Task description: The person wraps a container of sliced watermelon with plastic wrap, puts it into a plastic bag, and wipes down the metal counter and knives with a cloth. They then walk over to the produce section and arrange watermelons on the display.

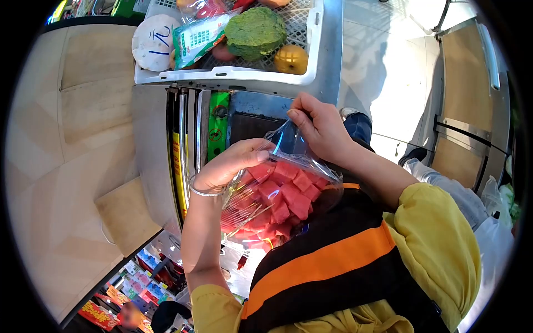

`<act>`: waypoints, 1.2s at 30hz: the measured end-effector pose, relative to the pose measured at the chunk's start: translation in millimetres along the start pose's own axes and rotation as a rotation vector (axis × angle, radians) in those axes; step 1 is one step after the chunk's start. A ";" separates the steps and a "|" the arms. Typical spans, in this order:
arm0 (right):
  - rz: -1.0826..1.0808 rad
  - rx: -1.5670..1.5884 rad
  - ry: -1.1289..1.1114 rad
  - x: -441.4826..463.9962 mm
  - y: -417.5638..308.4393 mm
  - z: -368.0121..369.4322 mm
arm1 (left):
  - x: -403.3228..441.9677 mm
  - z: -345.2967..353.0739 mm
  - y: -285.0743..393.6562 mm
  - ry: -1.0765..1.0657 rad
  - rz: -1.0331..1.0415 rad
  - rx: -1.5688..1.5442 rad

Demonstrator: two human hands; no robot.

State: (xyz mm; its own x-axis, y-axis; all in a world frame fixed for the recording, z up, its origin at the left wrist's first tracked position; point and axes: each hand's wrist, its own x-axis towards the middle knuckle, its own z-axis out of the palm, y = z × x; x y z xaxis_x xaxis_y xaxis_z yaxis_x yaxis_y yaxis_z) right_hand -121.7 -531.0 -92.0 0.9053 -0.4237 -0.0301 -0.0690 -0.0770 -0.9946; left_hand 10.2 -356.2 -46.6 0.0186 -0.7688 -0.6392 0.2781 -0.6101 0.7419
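Observation:
In front of my chest is a clear plastic package of red watermelon chunks (288,191), with thin pale sticks (244,219) showing at its left side. Transparent plastic film (280,139) rises from its far edge between my hands. My left hand (239,161), with a bangle at the wrist, grips the film at the package's left far edge; some of its fingertips are hidden behind the plastic. A little higher and to the right, my right hand (322,127) is closed in a pinch on a gathered end of the film, pulled up from the package.
Beyond my hands, a white plastic basket (222,75) holds a broccoli head (255,33), a round yellow-brown fruit (291,59) and a green-and-white packet (200,41). A round white sign (154,43) leans at its corner. A metal-edged counter stands left; another person's legs (444,177) are at right.

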 end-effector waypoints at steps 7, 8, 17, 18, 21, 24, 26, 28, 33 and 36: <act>0.027 -0.001 -0.067 -5.5 14.4 5.1 | -6.8 11.9 12.4 -0.022 -0.043 0.020; 0.027 -0.001 -0.059 -6.9 17.1 7.9 | -9.6 12.0 9.8 -0.023 -0.038 -0.002; 0.157 0.269 -0.457 -24.7 41.6 37.4 | -23.5 36.8 17.8 0.022 0.136 -0.110; 0.193 0.356 -0.501 -25.6 42.2 37.6 | -21.7 33.8 14.4 0.021 0.141 -0.109; 0.253 0.193 -0.656 -22.7 40.7 26.7 | -19.0 26.5 16.6 -0.070 0.145 0.088; 0.258 0.139 -0.683 -32.2 38.7 28.0 | -26.2 30.3 29.1 -0.075 -0.031 0.022; 0.269 0.122 -0.659 -39.0 36.5 26.3 | -24.7 31.7 23.5 0.004 0.123 0.198; 0.598 0.088 -0.822 -44.2 34.0 16.0 | -15.3 34.4 13.5 0.103 0.195 0.317; 0.948 0.529 -1.003 -77.6 93.1 11.2 | 4.4 12.2 3.3 0.028 0.183 0.386; 0.454 -0.122 -0.881 -71.3 114.7 -11.8 | 4.0 3.4 16.8 0.152 -0.086 0.734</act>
State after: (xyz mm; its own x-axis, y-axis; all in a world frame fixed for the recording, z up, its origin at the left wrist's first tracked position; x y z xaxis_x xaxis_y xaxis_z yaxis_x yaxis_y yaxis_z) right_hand -199.1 -520.3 -202.8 0.7669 0.3806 -0.5167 -0.4835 -0.1867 -0.8552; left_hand 11.6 -370.2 -36.0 0.1729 -0.7101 -0.6825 -0.4260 -0.6787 0.5982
